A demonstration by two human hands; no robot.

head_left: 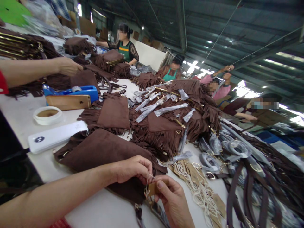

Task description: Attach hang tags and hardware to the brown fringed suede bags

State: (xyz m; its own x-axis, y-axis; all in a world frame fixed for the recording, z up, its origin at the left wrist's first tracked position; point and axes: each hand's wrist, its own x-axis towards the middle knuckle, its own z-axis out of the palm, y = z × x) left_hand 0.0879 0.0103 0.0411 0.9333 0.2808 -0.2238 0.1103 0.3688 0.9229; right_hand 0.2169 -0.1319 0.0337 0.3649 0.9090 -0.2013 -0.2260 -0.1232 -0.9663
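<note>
My left hand (136, 169) pinches a thin white string (147, 180) in front of a brown suede bag (102, 148). Close beside it, my right hand (171, 196) grips a small tan cardboard tag (153, 189) between thumb and fingers. The string runs at the tag and a small gold metal fitting (145, 191) near the bag's edge. How the string is looped is too small to make out. Below hangs a dark strap (139, 213) with a metal clasp. To the right lies a bundle of tan tags with white strings (201, 186).
Fringed brown bags (163, 126) are heaped mid-table. A white power bank (57, 136), tape roll (47, 114), phone (67, 102) and blue tape dispenser (92, 91) lie left. Wrapped straps (237, 148) lie right. Another person's hand (68, 66) reaches in from the left; several co-workers are behind.
</note>
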